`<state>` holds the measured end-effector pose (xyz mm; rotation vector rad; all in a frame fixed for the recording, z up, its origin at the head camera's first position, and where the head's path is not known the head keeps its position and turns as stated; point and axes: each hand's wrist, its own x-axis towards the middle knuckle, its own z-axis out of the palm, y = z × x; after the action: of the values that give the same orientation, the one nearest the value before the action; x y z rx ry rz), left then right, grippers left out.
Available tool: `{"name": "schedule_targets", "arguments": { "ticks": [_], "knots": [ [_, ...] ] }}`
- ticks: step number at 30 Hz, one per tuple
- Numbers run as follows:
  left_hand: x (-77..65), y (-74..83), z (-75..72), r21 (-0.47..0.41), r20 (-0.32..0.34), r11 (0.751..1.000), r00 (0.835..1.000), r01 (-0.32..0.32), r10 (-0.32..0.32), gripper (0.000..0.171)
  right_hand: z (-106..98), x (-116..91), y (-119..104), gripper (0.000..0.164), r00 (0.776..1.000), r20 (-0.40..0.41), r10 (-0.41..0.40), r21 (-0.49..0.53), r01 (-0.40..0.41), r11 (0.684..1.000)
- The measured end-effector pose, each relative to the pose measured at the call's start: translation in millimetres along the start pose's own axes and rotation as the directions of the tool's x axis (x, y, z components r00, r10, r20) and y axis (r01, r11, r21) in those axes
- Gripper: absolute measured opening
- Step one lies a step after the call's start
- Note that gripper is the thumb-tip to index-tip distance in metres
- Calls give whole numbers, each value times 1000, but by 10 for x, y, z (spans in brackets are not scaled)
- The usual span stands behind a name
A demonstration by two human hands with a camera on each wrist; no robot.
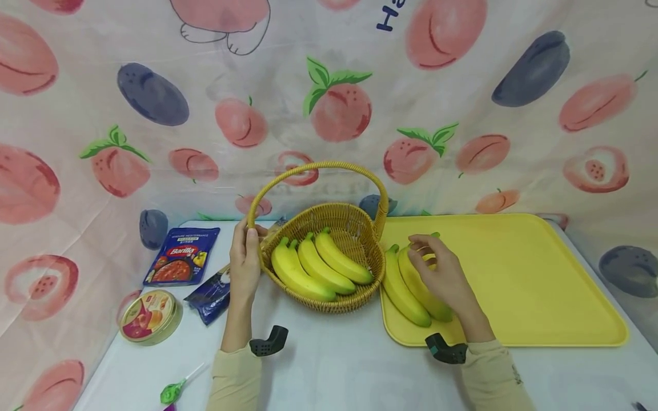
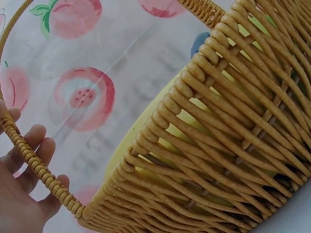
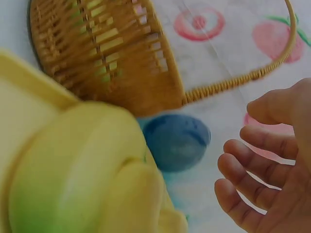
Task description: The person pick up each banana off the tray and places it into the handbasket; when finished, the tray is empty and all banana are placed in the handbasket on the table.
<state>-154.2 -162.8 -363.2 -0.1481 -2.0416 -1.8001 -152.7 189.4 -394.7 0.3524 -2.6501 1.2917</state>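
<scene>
My left hand (image 1: 244, 260) grips the handle's left base on a yellow wicker basket (image 1: 329, 307), its thumb and fingers about the handle (image 2: 43, 175) in the left wrist view. Inside the basket lie several yellow bananas (image 1: 329, 267) with green tips. My right hand (image 1: 446, 273) hovers over more bananas (image 1: 405, 292) at the left end of a yellow tray (image 1: 519, 279). The right wrist view shows the right hand (image 3: 272, 179) with loosely bent, spread fingers, holding nothing and apart from the bananas (image 3: 73, 165). The hand partly hides these bananas in the head view.
Left of the basket lie a blue Barilla pouch (image 1: 182, 257), a dark blue packet (image 1: 209, 297) and a round tin (image 1: 150, 317). A green lollipop (image 1: 172, 392) lies nearer the front. A fruit-printed cloth (image 1: 329, 74) hangs behind the white table (image 1: 339, 365).
</scene>
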Motion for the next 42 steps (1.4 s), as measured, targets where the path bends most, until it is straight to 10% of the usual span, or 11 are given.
{"name": "schedule_targets", "arguments": {
  "ticks": [25, 42],
  "knots": [
    [19, -15, 3, -20, -1, 1000, 1000, -5, 5, 37, -153, -51, 525, 71, 944, 77, 322, -123, -311, 942],
    [9, -13, -13, -2, 2, 1000, 1000, -3, 3, 37, -111, -82, 608, 75, 934, 136, 331, -174, -307, 936]
  ]
}}
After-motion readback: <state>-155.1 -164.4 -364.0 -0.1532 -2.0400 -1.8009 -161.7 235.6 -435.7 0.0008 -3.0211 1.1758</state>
